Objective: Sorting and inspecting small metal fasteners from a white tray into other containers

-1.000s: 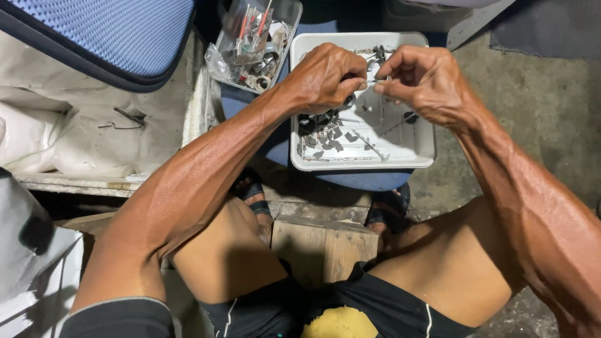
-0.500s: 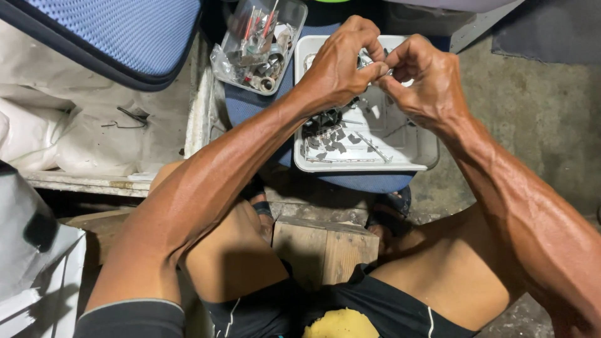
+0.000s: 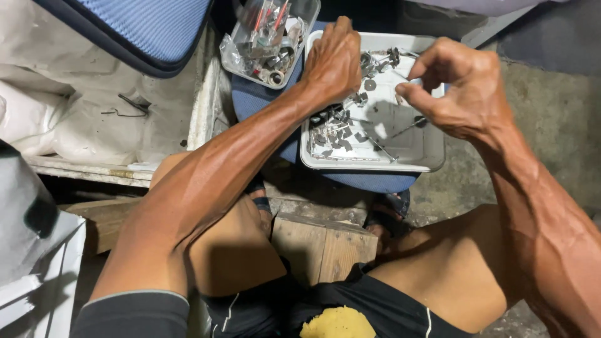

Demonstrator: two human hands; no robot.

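White plastic tray (image 3: 432, 150) holds scattered small metal parts (image 3: 341, 131) on a blue stool; left hand (image 3: 335, 59) reaches into the tray, fingers curled down over the parts, grip not discernible; right hand (image 3: 460, 87) hovers above, thumb and forefinger pinched on a tiny piece; step judged: picking and sorting; next calls for a precise pinch.
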